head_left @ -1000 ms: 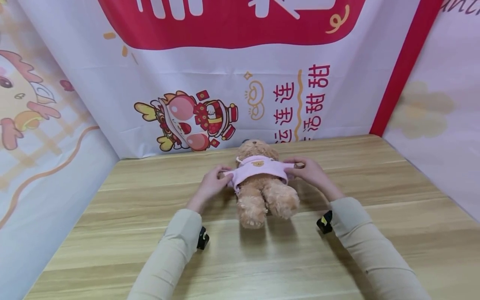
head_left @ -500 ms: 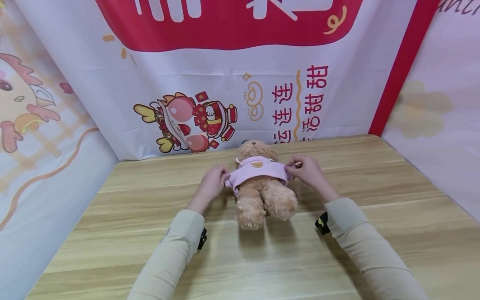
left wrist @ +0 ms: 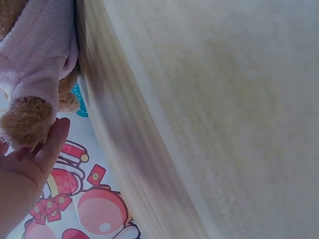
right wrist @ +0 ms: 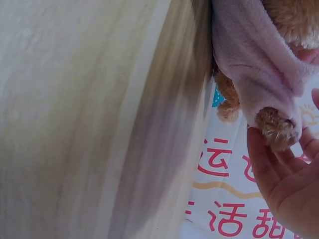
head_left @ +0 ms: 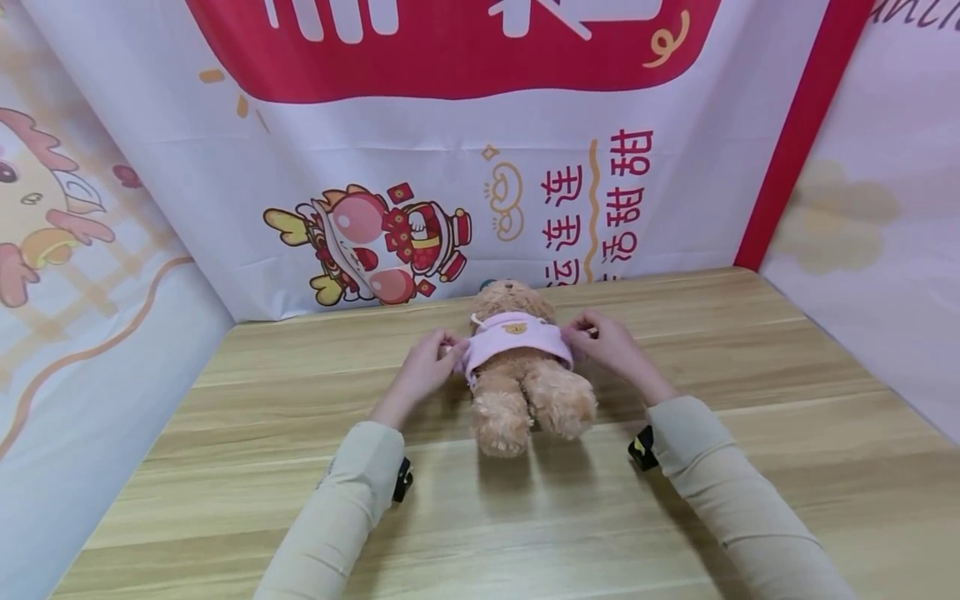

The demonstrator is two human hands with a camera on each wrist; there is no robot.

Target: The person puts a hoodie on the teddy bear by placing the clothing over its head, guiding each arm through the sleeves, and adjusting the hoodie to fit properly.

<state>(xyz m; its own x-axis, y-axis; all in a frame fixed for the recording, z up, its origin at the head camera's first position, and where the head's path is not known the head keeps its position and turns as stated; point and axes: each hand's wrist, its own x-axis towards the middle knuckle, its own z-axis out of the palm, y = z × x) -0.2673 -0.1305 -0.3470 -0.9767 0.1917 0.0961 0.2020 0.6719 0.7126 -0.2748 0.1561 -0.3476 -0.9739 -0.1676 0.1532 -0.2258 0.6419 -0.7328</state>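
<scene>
A light-brown teddy bear (head_left: 504, 417) lies on its back with its legs toward me. It wears a pink hooded top (head_left: 491, 343) with a small bear print on the chest. My left hand (head_left: 426, 365) holds the end of the bear's arm on the left, at the sleeve. On the other side, my right hand (head_left: 611, 343) grips the opposite sleeve end. In the left wrist view, a furry paw (left wrist: 27, 122) pokes out of its cuff against my fingers. The right wrist view has my fingers around the other paw (right wrist: 279, 130); the thumb is partly cut off.
The bear lies on a wood-grain table (head_left: 262, 467). Behind the table's back edge hangs a white and red printed cloth (head_left: 435, 125). More printed cloth stands at the left (head_left: 150, 333) and right (head_left: 862, 317) sides. Black devices (head_left: 643, 448) sit at both wrists.
Both hands have shifted slightly inward, and the sleeves stretch out less far to the sides. The right fingers have closed nearer the cuff. The bear stays in about the same place.
</scene>
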